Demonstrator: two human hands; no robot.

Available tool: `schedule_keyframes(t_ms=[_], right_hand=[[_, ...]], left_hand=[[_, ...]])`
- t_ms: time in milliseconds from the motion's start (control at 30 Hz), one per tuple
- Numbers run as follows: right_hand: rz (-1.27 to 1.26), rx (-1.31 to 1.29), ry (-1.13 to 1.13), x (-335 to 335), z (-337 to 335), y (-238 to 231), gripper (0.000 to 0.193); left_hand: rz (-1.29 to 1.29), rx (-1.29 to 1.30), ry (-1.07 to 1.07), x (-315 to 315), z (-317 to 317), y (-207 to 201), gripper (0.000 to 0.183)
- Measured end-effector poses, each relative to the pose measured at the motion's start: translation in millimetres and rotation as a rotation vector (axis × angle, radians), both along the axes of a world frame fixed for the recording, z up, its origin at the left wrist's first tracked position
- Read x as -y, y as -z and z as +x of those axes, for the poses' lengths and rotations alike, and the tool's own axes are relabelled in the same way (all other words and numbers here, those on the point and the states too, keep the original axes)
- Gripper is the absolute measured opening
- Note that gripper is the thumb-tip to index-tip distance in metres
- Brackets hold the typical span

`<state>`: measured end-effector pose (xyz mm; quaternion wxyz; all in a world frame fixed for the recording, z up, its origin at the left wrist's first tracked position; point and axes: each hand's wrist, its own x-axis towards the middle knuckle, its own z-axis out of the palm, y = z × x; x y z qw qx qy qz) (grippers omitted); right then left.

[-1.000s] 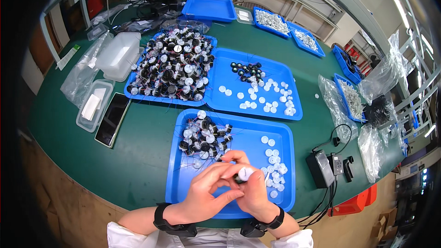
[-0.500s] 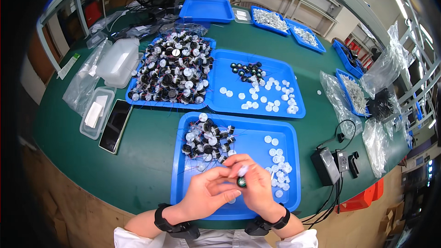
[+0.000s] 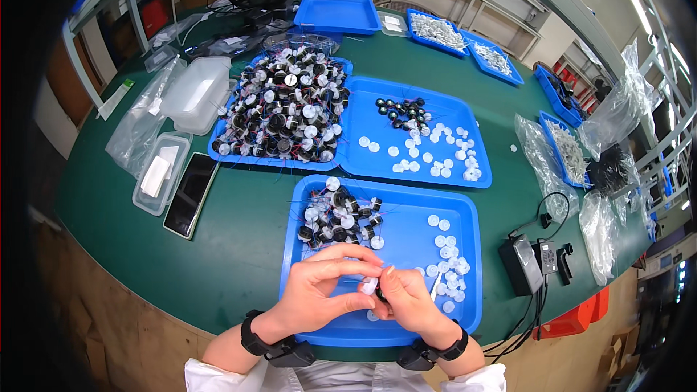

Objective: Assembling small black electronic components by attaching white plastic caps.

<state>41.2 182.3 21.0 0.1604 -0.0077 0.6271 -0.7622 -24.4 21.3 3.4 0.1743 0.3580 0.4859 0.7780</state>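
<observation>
Above the near blue tray [image 3: 392, 207] my two hands meet at a small round part with a white plastic piece [image 3: 369, 285] and a dark, shiny body [image 3: 380, 295]. The fingers and thumb of my left hand [image 3: 314, 289] curve around the white side. At the dark side, my right hand [image 3: 412, 300] pinches with its fingertips, which partly cover it. Behind the hands, black-and-white motor-like parts [image 3: 339, 214] with thin wires are heaped in the tray. Translucent white discs [image 3: 451, 261] lie in its right half. A thin, pale pointed thing [image 3: 435, 289] shows beside my right hand.
Beyond stand a tray heaped with wired parts [image 3: 283, 109] and a tray [image 3: 356, 152] of discs and dark round pieces. A phone [image 3: 191, 194] and plastic boxes [image 3: 196, 94] lie left. Right are black adapters [image 3: 520, 265], cables and plastic bags [image 3: 597, 229].
Both hands have turned the small part, so its dark body now sits more behind my right fingertips. My left fingers have spread further over it. The whole view has shifted slightly.
</observation>
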Motion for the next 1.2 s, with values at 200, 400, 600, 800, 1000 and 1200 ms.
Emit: schedule_keyframes(t_ms=[200,400,600,800,1000,1200], right_hand=[[0.094,-0.083,0.022,6,-1,-5,0.043],[0.096,-0.080,0.093,2,3,-6,0.022],[0.061,-0.264,0.184,0,2,-5,0.020],[-0.085,0.052,0.059,-2,5,-13,0.027],[0.256,-0.138,0.057,4,4,-17,0.028],[0.201,-0.134,0.082,5,8,-22,0.016]], left_hand=[[-0.037,-0.116,-0.173,7,-3,5,0.029],[0.038,0.240,-0.181,10,-4,-3,0.026],[0.255,0.704,-0.156,12,-15,-8,0.017],[-0.015,0.256,0.017,3,9,-5,0.033],[-0.140,-0.036,-0.181,7,9,-3,0.017],[-0.154,-0.033,-0.265,10,11,-5,0.011]])
